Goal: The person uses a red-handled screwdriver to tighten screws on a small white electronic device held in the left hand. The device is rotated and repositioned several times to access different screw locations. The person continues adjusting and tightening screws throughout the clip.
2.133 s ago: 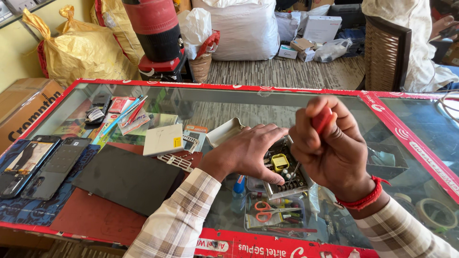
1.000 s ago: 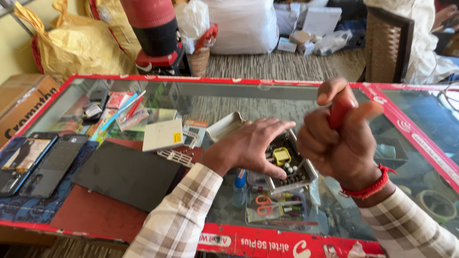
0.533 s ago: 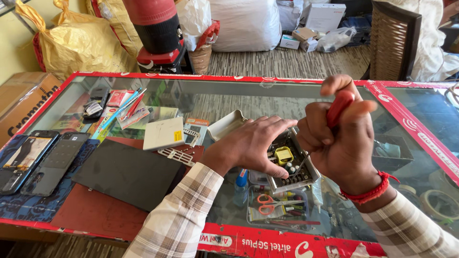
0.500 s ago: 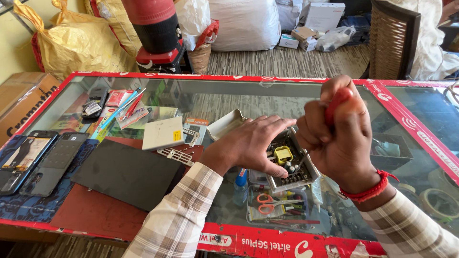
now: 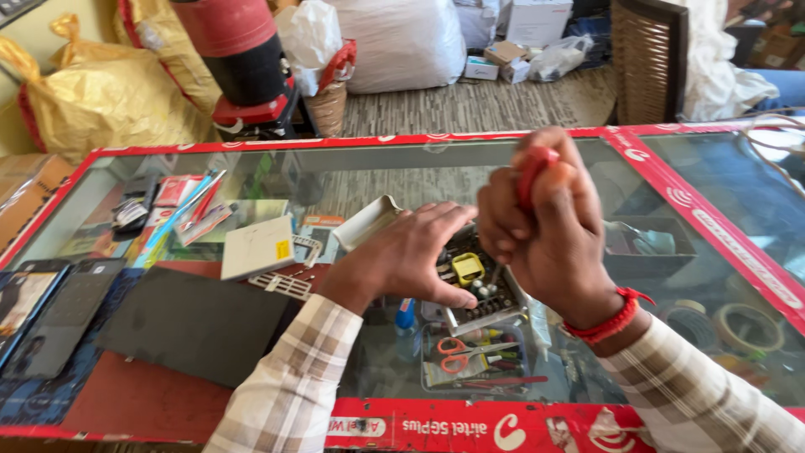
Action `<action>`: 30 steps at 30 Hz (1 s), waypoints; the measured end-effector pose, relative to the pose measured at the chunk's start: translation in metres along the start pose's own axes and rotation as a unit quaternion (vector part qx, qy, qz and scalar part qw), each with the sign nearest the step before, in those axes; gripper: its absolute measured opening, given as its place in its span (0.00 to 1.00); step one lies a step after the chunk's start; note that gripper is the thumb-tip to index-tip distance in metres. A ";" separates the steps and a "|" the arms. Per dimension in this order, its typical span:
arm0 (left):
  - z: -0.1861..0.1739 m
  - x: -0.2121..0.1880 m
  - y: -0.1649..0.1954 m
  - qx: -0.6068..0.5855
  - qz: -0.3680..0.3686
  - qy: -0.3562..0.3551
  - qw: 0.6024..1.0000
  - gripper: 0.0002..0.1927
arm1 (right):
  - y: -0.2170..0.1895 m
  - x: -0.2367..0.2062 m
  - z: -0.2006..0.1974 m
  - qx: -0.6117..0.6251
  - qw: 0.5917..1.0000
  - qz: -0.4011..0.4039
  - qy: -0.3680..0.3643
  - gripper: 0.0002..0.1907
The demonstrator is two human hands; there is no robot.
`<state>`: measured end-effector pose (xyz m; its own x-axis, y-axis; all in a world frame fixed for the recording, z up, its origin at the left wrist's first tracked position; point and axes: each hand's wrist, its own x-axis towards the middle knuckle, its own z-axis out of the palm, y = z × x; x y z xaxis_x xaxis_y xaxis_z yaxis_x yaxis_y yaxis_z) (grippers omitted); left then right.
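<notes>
From the head camera, a glass counter top with a red frame [image 5: 696,214] fills the view. Near the middle of the counter, closer to the front edge, sits a small open metal box with a green circuit board and a yellow part inside [image 5: 480,283]. The left hand [image 5: 411,256] lies flat on the box's left side, with fingers spread and pressing down on it. The right hand [image 5: 545,231] is a closed fist just above the right side of the box. It is wrapped tight around a red-handled screwdriver [image 5: 532,172], which stands upright, and its thin metal tip points down into the box. A red thread band [image 5: 610,320] goes round the right wrist.

Toward the left edge of the counter lies a flat dark grey mat [image 5: 197,323]. Just behind it rests a white card box with a yellow sticker [image 5: 258,247]. Two dark phones [image 5: 50,323] lie at the front left corner. Under the glass, below the hands, are orange-handled scissors [image 5: 461,352].
</notes>
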<state>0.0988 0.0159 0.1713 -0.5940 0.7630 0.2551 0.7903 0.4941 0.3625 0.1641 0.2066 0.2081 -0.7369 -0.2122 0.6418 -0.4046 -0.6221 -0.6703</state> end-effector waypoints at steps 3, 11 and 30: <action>0.001 0.002 0.002 0.000 0.001 -0.004 1.000 0.60 | -0.003 0.001 -0.005 -0.011 1.000 0.016 0.019 0.21; 0.001 0.006 0.008 -0.009 -0.010 -0.009 1.000 0.61 | -0.002 -0.002 -0.004 0.052 0.997 -0.026 0.052 0.22; 0.002 0.005 0.001 -0.002 -0.010 -0.016 1.000 0.58 | 0.018 -0.006 -0.013 0.056 0.995 0.025 0.078 0.22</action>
<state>0.0966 0.0208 0.1712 -0.6051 0.7658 0.2179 0.7770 0.5082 0.3716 0.1542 0.2069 0.1874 -0.8334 -0.1308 0.5370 -0.3084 -0.6962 -0.6482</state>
